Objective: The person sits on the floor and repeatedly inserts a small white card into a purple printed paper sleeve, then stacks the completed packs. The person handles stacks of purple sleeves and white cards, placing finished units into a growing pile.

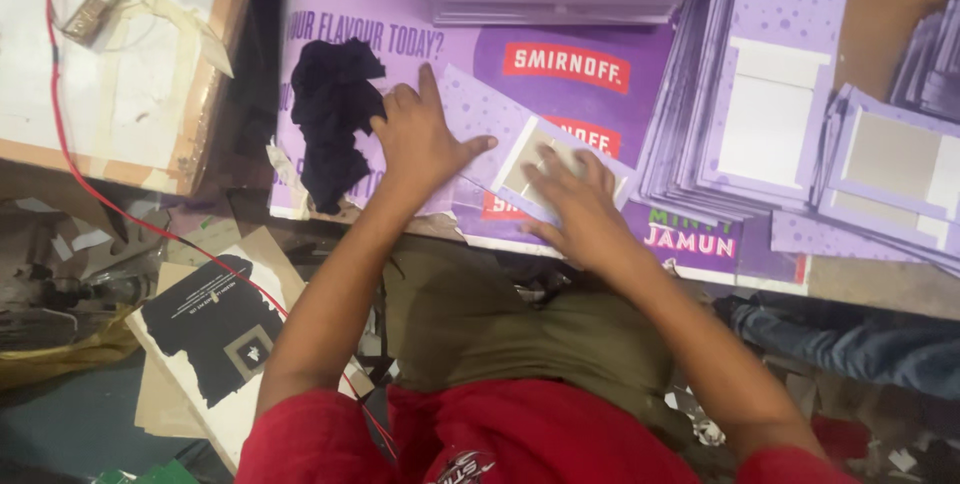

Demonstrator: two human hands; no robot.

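Seen from the head camera, the left hand (420, 139) lies flat with fingers spread, grasping nothing, pinning one end of a purple dotted cardboard piece with a pale rectangular patch (500, 149). The right hand (578, 206) rests palm-down, fingers loosely curled, pressing on that pale patch; it grips nothing either. The piece lies tilted on a large purple printed sheet (590, 79) that covers the desk, directly ahead of the person. It looks flat, thin and stiff. To the right, fanned stacks of similar purple cards (740, 104) already carry pale patches, so much of the work appears done, with this piece in hand now. A crumpled black cloth (335, 114) lies touching the left hand's outer side.
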